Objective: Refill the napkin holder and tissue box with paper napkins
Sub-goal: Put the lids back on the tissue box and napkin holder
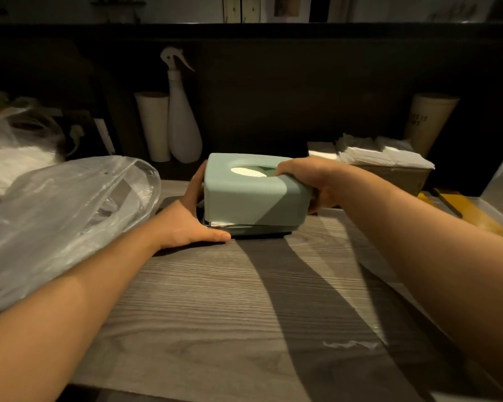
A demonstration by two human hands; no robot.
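Dim counter light fell across the grey wood-grain tabletop [215, 300], and dead ahead of me sat the green tissue box [253, 192], its long axis running left to right across my view. My hands were on both short ends of it. The left hand [190, 219] lay against the left end, down at the base, fingers straight along the side and thumb flat on the wood. The right hand [305, 181] was clamped over the right end of the lid [244, 198], fingers hooked into the oval slot on top, thumb wrapped round the end.

The lid was not seated: it rode tilted, the near edge lifted, and a strip of white napkins [219, 223] showed in the gap above the darker base [256, 230]. So the stack was in, I judged, and what remained was to press the lid down square. The right hand was already on the lid, so the push fell to it while the left steadied the base.

Off to the right, well apart from the box, the napkin holder [389, 169] stood heaped with white napkins.
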